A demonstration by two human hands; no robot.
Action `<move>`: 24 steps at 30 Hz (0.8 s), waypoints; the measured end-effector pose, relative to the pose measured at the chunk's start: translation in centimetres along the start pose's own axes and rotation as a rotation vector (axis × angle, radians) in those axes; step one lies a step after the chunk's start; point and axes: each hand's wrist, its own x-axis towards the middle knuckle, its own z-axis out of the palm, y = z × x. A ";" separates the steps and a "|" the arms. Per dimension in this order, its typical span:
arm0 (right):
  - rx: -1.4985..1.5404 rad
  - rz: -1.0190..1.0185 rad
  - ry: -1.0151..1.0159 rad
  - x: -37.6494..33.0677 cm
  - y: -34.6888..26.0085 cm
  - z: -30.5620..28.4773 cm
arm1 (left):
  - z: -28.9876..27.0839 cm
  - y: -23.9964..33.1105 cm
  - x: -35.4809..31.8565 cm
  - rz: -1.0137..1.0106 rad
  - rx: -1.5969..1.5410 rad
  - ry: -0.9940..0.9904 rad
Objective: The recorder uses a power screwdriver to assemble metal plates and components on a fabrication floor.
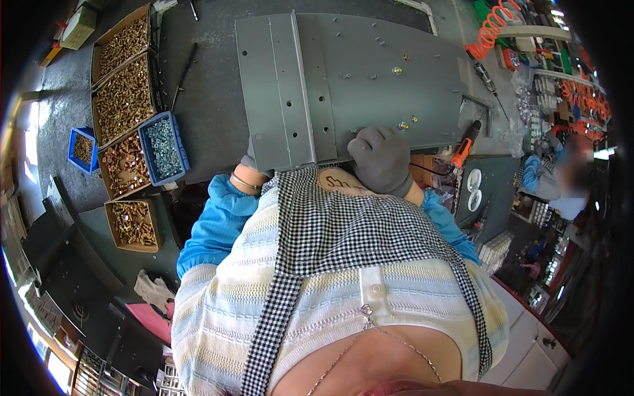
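A large grey sheet-metal panel (396, 99) lies before me on the dark bench, with a raised rib across its left part. Several studs and small holes dot its surface, and a few brass-coloured fasteners (404, 125) sit on its right half. My right hand (382, 158), in a grey glove, rests curled at the near edge of the panel; whatever its fingers pinch, if anything, is hidden. Also gloved in grey, my left hand (249, 160) is at the near left corner, mostly covered by the panel, its fingers out of sight.
Cardboard trays of brass-coloured bolts (123, 99) line the left side, beside a blue bin of silvery nuts (163, 146) and a smaller blue bin (83, 149). An orange-and-black power screwdriver (467, 144) lies right of the panel. An air driver (485, 76) hangs on a coiled orange hose. Another person (561, 175) is at far right.
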 end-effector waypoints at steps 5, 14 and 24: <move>-0.004 -0.038 0.021 0.0 0.3 -0.1 | 0.7 0.1 -1.0 -0.011 0.026 0.026; 0.023 -0.042 -0.015 0.0 0.3 -0.7 | 3.9 2.0 -1.7 -0.022 0.097 0.068; 0.290 0.082 0.230 -1.7 3.4 -5.0 | -4.4 -2.3 -22.0 0.297 -0.047 0.016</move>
